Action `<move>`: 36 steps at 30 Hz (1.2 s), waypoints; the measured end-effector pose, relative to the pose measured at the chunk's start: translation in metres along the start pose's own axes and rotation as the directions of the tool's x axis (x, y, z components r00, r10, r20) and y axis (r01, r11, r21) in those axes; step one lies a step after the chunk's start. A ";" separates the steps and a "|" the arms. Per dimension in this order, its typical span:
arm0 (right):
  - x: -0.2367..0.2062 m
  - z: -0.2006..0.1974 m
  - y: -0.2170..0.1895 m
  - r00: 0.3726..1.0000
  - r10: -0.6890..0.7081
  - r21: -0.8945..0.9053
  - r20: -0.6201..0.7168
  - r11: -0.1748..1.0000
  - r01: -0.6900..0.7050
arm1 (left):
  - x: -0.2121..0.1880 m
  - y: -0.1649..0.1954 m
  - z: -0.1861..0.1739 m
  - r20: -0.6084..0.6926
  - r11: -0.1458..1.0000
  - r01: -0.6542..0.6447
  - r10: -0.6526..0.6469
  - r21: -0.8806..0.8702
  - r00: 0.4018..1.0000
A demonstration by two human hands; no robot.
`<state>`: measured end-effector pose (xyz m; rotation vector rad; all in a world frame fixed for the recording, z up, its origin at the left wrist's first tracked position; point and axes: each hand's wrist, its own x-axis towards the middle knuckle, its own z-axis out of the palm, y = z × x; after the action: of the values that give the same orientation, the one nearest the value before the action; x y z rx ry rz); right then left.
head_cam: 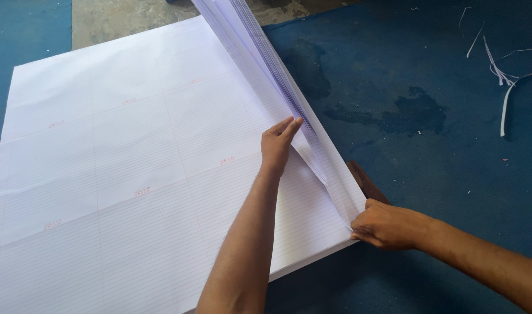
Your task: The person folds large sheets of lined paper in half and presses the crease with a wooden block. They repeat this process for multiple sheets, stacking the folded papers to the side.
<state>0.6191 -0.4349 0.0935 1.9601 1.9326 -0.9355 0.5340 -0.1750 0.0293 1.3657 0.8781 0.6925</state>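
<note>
While my left hand point(277, 145) lies flat, fingers straight, under the lifted sheets point(266, 64), my right hand point(388, 224) pinches the paper stack point(120, 174) corner, wrist bent inward.

**Bare arms, bare hands**

Two forearms enter from the lower edge — both uncovered, no sleeve reaching into view. The left hand point(277, 145) and the right hand point(388, 224) wear no gloves, rings or bands. Neither wrist carries a watch or strap — only bare, slender forearms show.
</note>
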 end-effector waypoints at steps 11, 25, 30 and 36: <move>0.000 -0.001 0.000 1.000 -0.001 0.025 -0.012 1.000 0.002 | -0.003 0.005 0.000 -0.007 1.000 -0.004 0.004 0.006 1.000; 0.000 -0.002 -0.003 1.000 0.012 0.019 -0.004 1.000 -0.012 | -0.011 0.011 0.001 -0.032 0.995 -0.078 0.080 0.056 0.996; 0.000 -0.001 -0.002 1.000 0.026 -0.008 0.011 1.000 -0.026 | -0.014 0.008 0.003 -0.042 0.984 -0.147 0.152 0.100 0.987; 0.001 0.001 0.000 1.000 -0.011 -0.018 -0.002 1.000 0.011 | -0.010 0.008 0.002 0.011 0.994 0.073 -0.074 0.082 0.997</move>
<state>0.6185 -0.4348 0.0922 1.9429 1.9483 -0.9163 0.5310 -0.1837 0.0387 1.4016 0.9494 0.5952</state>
